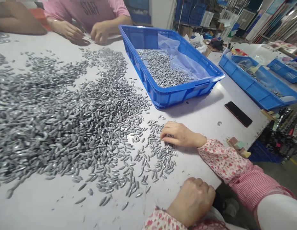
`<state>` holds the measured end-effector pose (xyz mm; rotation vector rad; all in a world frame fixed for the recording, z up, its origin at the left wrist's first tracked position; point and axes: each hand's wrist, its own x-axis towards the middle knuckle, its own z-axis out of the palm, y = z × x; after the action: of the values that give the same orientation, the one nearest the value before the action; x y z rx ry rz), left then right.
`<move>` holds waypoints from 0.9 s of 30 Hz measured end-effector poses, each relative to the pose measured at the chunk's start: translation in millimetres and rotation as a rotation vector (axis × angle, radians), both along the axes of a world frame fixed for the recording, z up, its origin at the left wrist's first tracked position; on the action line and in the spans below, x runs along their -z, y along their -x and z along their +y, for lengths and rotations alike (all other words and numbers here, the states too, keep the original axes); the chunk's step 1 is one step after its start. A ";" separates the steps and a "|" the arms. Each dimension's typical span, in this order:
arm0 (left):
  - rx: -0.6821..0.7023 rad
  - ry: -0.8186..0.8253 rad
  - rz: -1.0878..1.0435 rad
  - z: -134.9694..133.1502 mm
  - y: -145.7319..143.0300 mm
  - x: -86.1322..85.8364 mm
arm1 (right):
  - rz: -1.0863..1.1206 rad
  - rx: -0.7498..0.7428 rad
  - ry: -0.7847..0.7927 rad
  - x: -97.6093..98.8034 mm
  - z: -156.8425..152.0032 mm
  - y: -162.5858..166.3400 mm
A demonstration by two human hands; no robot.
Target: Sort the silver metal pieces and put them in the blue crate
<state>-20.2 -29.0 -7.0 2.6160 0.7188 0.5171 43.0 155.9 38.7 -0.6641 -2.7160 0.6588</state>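
Small silver-grey pieces, pointed ovals (97, 108), lie heaped across the white table (54, 204), with a thinner scatter toward me. My right hand (178, 134) reaches in from the right, its fingers curled down over a small cluster of grey pieces (162, 156). Some pieces show under its palm and fingertips. My left hand (192, 201) is closed in a fist by the near table edge, knuckles up. Its fingertips are hidden, so I cannot tell what it holds. Both arms wear patterned pink-and-white sleeves.
A blue tray (186, 88), lined with plastic, holds more grey pieces beyond my right hand. Another blue tray (254, 84) stands farther right. A phone (238, 114) lies near the right edge. Across the table, a co-worker's hands (100, 33) are over the tabletop; another person's arm (19, 20) rests at far left.
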 end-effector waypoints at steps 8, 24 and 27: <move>0.008 0.013 0.003 0.5 0.9 -0.3 | -0.156 -0.110 -0.176 11.3 5.6 45.5; 0.018 0.017 0.009 1.2 -1.1 -3.1 | -0.194 -0.102 -0.139 11.8 6.0 48.2; 0.021 0.012 0.009 1.0 -1.4 -2.5 | -0.201 -0.034 -0.149 13.7 5.0 48.1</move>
<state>-18.8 -27.9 -4.5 2.6138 0.6941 0.4932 -5.1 160.9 25.1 -0.6820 -2.9306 0.4103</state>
